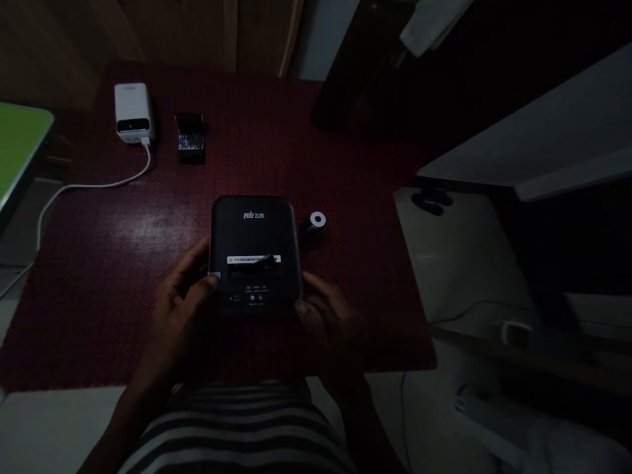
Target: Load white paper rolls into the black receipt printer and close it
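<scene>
A black receipt printer (pixel 254 234) with rounded corners and "FEIE" lettering lies in front of me over the red table. A pale label strip crosses its top above a slot, where a dark curled strip pokes up; small icons line the near edge. My left hand (pixel 185 296) grips the left side, its thumb on the near left corner. At the right side, my right hand (pixel 330 316) is closed on the near corner, thumb at the edge; its lower part fades into shadow. Just beyond the printer's right edge lies a small roll (pixel 318 220) with a white end face.
On the red table (pixel 345 184), a white device (pixel 132 108) with a plugged-in white cable (pixel 106 185) stands at the back left. Beside it lies a small black object (pixel 190 138) with a shiny face. A green tabletop (pixel 22 145) borders the left. Dark slippers (pixel 432 201) rest on the floor.
</scene>
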The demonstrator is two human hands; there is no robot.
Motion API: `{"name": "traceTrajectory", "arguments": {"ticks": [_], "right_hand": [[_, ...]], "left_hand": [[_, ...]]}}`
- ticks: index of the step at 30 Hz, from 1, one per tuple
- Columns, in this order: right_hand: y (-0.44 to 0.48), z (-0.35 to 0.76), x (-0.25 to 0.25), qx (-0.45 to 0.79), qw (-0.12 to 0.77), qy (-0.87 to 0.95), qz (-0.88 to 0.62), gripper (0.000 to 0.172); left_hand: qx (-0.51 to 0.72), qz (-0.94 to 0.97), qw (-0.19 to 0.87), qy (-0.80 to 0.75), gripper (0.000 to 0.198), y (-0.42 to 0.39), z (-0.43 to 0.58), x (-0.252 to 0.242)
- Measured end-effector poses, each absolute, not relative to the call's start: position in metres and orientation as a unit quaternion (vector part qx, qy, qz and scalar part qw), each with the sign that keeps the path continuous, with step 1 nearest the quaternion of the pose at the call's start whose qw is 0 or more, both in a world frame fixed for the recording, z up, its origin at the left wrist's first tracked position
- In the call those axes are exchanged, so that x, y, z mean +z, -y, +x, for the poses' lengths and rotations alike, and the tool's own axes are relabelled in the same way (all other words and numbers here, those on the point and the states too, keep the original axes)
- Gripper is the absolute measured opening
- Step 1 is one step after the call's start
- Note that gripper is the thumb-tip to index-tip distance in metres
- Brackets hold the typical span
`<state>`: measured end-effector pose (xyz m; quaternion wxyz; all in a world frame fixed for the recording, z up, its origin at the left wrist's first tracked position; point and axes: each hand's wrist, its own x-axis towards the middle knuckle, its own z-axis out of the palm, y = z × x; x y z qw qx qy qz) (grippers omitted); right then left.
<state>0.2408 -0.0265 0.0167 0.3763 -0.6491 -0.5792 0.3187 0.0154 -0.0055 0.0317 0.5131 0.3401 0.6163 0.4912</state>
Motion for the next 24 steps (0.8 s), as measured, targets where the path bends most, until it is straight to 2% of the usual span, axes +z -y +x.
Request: {"name": "traceTrajectory", "arguments": {"ticks": [7,11,16,18,21,24], "right_hand": [[0.024,0.244,0.017,0.326,0.365,0.573,-0.657,0.04],[0.024,0.239,0.017,0.301,0.373,0.582,-0.657,0.038],[0.026,0.235,0.02,0.28,0.395,0.581,-0.654,0.031],[0.021,0.238,0.025,0.247,0.405,0.61,-0.634,0.026],[0.001,0.241,0.038,0.133,0.443,0.674,-0.576,0.022],[-0.031,0.232,0.055,0.075,0.394,0.781,-0.479,0.028]], "left_hand": [[0.5,0.302,0.54,-0.605,0.058,0.008,0.022,0.03],[0.506,0.314,0.51,-0.62,0.053,0.007,0.026,0.031],[0.507,0.337,0.494,-0.621,0.06,0.006,0.025,0.03],[0.513,0.363,0.491,-0.604,0.059,0.007,0.022,0.026],[0.518,0.413,0.468,-0.584,0.057,0.012,0.016,0.014],[0.515,0.491,0.423,-0.561,0.062,0.015,0.011,-0.002]]}}
